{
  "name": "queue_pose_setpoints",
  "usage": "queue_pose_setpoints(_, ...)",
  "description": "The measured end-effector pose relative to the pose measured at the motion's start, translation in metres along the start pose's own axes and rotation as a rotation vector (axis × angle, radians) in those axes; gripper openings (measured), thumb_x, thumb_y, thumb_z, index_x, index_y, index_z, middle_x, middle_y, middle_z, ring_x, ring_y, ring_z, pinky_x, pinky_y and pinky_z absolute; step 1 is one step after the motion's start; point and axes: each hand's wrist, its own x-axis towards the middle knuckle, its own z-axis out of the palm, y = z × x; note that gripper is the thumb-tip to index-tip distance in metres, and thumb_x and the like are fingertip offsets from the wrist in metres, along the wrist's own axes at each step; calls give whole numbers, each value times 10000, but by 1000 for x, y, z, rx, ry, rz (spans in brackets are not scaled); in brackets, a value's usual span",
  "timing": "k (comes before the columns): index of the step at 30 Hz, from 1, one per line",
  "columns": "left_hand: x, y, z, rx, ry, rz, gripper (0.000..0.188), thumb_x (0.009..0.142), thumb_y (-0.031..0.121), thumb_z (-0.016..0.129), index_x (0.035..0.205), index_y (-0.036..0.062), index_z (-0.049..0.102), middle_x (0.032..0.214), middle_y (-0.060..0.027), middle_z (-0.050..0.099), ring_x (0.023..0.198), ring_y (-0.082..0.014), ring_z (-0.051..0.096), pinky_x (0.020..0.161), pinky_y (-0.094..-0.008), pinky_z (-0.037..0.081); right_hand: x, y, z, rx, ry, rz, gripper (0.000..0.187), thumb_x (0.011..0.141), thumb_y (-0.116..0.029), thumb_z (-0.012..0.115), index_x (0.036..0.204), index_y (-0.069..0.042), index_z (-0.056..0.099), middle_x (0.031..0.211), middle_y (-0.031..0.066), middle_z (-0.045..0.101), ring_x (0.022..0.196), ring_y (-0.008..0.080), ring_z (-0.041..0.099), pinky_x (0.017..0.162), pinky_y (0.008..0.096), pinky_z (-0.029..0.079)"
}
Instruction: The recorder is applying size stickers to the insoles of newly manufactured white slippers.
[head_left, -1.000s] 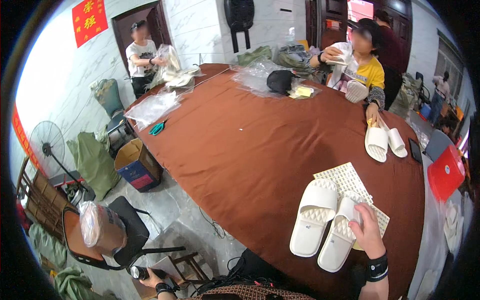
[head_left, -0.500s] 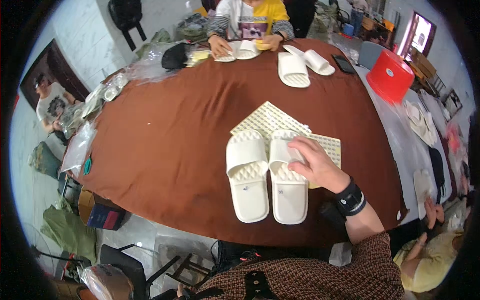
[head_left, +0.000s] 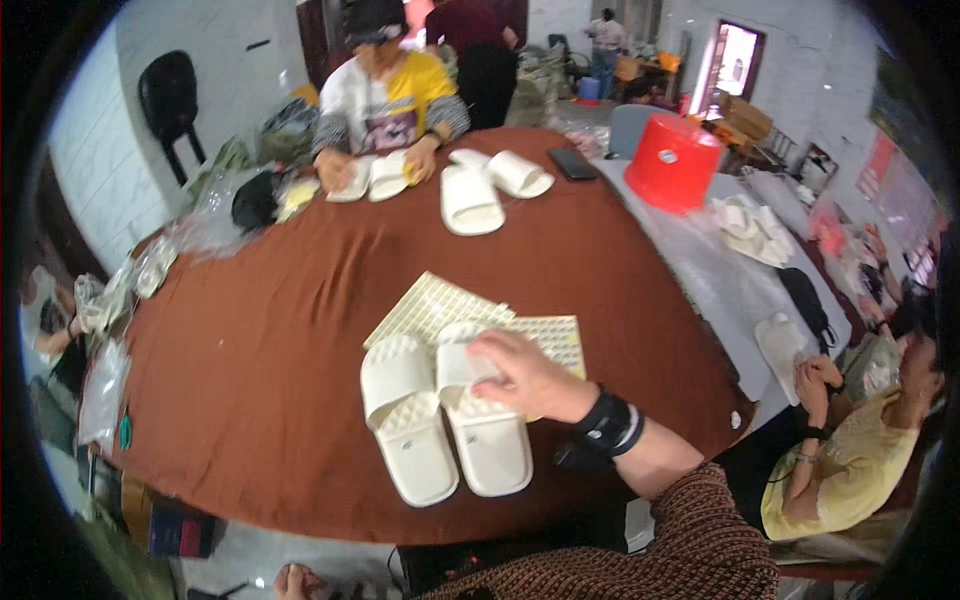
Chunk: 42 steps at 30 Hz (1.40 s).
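On brown table (head_left: 250, 330), right hand (head_left: 530, 375) grips slipper (head_left: 485, 420), toe pointing away.

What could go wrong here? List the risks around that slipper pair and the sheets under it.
The right hand rests on the right slipper alone, so pulling it could split the pair from the left slipper. The slippers overlap the sticker sheets; dragging them might crease or shift those sheets. Both lie near the table edge and could slide off.
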Motion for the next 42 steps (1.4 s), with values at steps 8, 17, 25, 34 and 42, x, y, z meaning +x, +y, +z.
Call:
queue_pose_setpoints(8,-48,159,82,235,-455,656,207,940,161,596,1059,2,653,950,-112,670,924,-245,612,894,-376,457,-4,0,8,-61,4,84,551,909,-354,648,1314,-8,506,1355,226,478,1274,398,432,1074,476,358)
queue_pose_setpoints(17,-28,228,234,538,-762,1154,178,825,54,690,974,-31,641,923,-138,640,883,-248,639,811,-331,504,-4,5,9,-75,168,65,514,878,-298,688,1281,-28,518,1266,212,546,1170,408,502,1006,461,417)
queue_pose_setpoints(25,34,237,313,807,-774,1350,446,823,182,757,1200,2,601,1194,-158,598,1137,-297,567,988,-362,441,-2,12,3,-99,210,79,500,886,-306,679,1266,-24,518,1274,232,537,1182,412,496,1000,473,418)
queue_pose_setpoints(34,62,221,313,614,-965,1034,536,767,228,795,1209,-8,603,1208,-176,626,1152,-310,590,981,-382,462,-4,9,0,-94,154,99,507,892,-286,673,1304,-41,505,1318,241,503,1206,426,477,1026,474,398)
queue_pose_setpoints(42,58,219,306,584,-876,1253,540,711,197,819,1174,-2,628,1228,-183,620,1166,-343,585,999,-399,456,-7,3,-2,-109,138,145,552,891,-287,673,1327,-11,476,1386,293,412,1260,458,431,1057,508,374)
